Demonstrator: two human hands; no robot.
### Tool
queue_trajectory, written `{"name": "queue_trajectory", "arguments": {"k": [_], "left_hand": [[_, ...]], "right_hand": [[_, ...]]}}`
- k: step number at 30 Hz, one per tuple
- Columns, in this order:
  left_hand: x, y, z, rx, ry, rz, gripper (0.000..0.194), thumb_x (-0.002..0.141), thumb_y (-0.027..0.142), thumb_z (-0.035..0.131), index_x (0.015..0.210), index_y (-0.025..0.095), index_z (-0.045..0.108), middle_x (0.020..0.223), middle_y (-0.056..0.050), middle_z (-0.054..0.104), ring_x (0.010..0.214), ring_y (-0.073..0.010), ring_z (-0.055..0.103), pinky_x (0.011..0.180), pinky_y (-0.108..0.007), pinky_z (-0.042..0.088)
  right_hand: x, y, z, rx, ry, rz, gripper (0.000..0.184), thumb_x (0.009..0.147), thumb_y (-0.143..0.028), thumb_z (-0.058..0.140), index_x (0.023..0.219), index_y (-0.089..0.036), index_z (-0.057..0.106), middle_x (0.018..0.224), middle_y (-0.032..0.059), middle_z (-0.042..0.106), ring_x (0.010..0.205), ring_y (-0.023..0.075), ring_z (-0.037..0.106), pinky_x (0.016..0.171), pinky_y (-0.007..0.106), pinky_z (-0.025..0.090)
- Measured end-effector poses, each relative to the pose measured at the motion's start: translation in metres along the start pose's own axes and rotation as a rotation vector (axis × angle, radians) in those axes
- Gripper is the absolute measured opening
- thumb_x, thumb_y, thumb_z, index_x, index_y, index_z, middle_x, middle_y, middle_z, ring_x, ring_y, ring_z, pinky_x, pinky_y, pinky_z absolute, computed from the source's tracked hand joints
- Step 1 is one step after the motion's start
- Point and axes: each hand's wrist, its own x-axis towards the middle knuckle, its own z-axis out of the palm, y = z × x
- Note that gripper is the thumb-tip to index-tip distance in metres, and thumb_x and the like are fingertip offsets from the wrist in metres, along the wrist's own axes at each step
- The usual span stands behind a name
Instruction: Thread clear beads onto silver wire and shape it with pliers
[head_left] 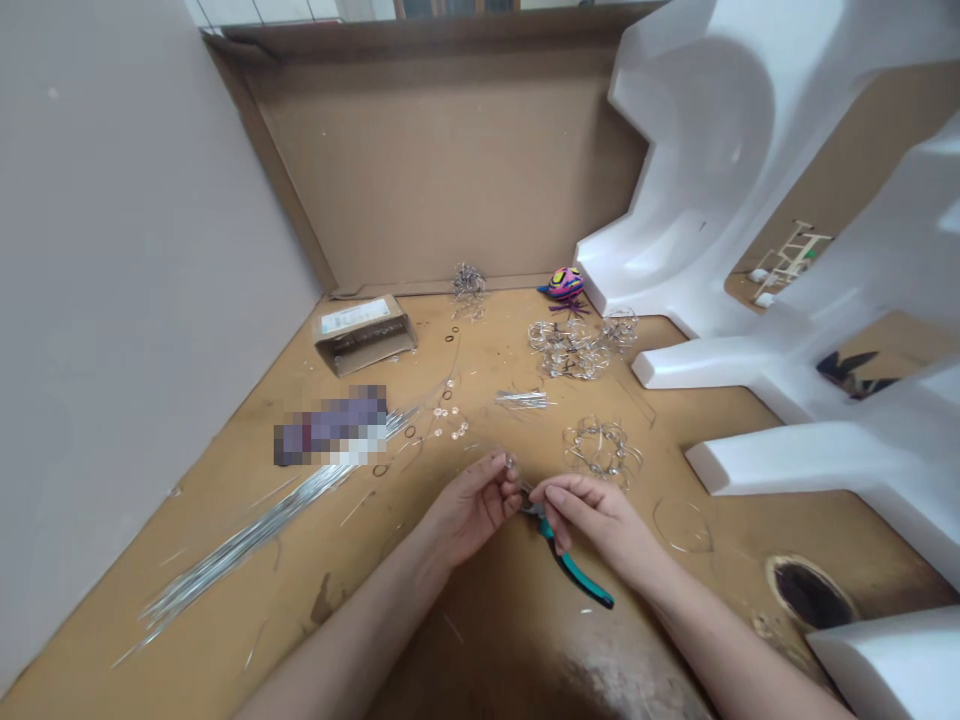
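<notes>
My left hand (474, 505) is closed in a pinch on a small wire piece with clear beads (511, 463), held just above the brown table (225, 480). My right hand (592, 512) is wrapped round teal-handled pliers (576, 572), whose jaws meet the wire right between the two hands. A finished beaded wire ring (600, 447) lies just beyond my right hand. A long bundle of straight silver wires (255, 535) stretches across the table to my left.
Several beaded wire shapes (570, 348) and loose beads (448, 420) lie farther back, with a small cardboard box (364, 333) and a pink-and-blue toy (565, 284). White foam blocks (787, 330) crowd the right side. A cardboard sheet (450, 160) stands behind. A dark hole (814, 592) marks the table at right.
</notes>
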Motion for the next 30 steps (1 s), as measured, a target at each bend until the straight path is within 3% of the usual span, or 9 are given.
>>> {"name": "queue_trajectory", "arguments": {"k": [14, 30], "left_hand": [[-0.0017, -0.0004, 0.0020, 0.007, 0.023, 0.002, 0.013, 0.077, 0.023, 0.061, 0.071, 0.013, 0.056, 0.065, 0.003, 0.051, 0.055, -0.0046, 0.047, 0.060, -0.020, 0.041], [-0.0020, -0.0036, 0.0039, 0.043, 0.004, 0.053, 0.012, 0.077, 0.022, 0.061, 0.071, 0.014, 0.054, 0.066, 0.003, 0.051, 0.057, -0.0059, 0.047, 0.065, -0.024, 0.043]], "right_hand": [[0.0001, 0.0011, -0.0010, -0.026, 0.020, 0.030, 0.034, 0.078, -0.045, 0.056, 0.085, -0.013, 0.064, 0.051, -0.0043, 0.051, 0.043, 0.0068, 0.046, 0.049, 0.023, 0.040], [0.0005, 0.0002, 0.0004, -0.028, 0.026, 0.053, 0.034, 0.076, -0.046, 0.057, 0.082, -0.013, 0.064, 0.055, -0.0033, 0.052, 0.042, 0.0066, 0.047, 0.047, 0.023, 0.040]]}}
